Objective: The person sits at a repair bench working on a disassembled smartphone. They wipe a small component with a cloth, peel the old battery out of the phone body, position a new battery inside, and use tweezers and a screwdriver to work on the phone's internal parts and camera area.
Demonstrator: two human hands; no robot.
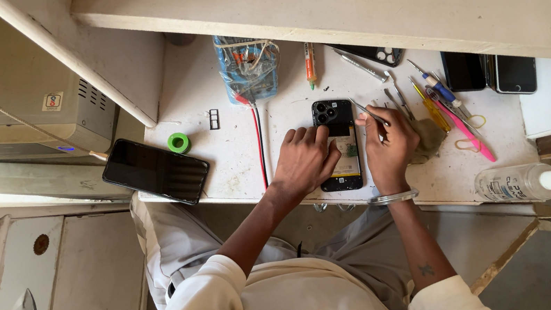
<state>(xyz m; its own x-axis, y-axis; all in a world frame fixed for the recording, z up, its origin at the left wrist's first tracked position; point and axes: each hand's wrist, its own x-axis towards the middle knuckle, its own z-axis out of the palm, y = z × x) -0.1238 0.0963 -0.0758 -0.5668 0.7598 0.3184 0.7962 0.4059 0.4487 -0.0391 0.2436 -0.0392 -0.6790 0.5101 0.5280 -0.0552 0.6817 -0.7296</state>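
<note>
We see a glossy black glass phone (155, 171) on the matt, scuffed white-painted surface (234, 160), thin shiny metal tweezers (368, 113), a clear plastic bottle (514, 184), and a polished metal bangle (393, 197).

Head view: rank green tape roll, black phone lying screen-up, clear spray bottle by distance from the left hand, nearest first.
From the left hand:
1. Small green tape roll, on the white bench toward the image's left.
2. Large black phone lying screen-up, at the bench's left edge, just past the roll.
3. Clear plastic spray bottle, far across at the right edge.
</note>
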